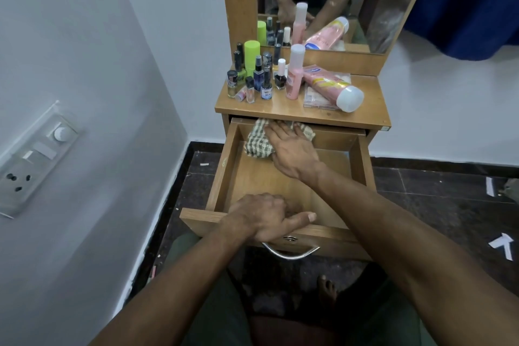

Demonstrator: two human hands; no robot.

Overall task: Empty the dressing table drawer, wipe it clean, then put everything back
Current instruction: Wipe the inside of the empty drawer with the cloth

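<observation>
right hand (292, 149) pressing cloth (259, 140), open drawer (224, 166)

White walls (84, 36), dark tiled floor (435, 205), blue curtain (471, 3), switchboard (36, 157)

To your left, a switch plate (33, 159) sits on the grey wall (84, 64), with a round dial (61, 133) above a three-pin socket (17, 180). At upper right you see a blue curtain (471, 3) hanging against the white wall (449, 109). The dark floor (438, 205) carries white paper scraps (502, 246), one shaped like an arrow, another near the right edge. A black skirting (438, 161) runs along the wall base.
</observation>
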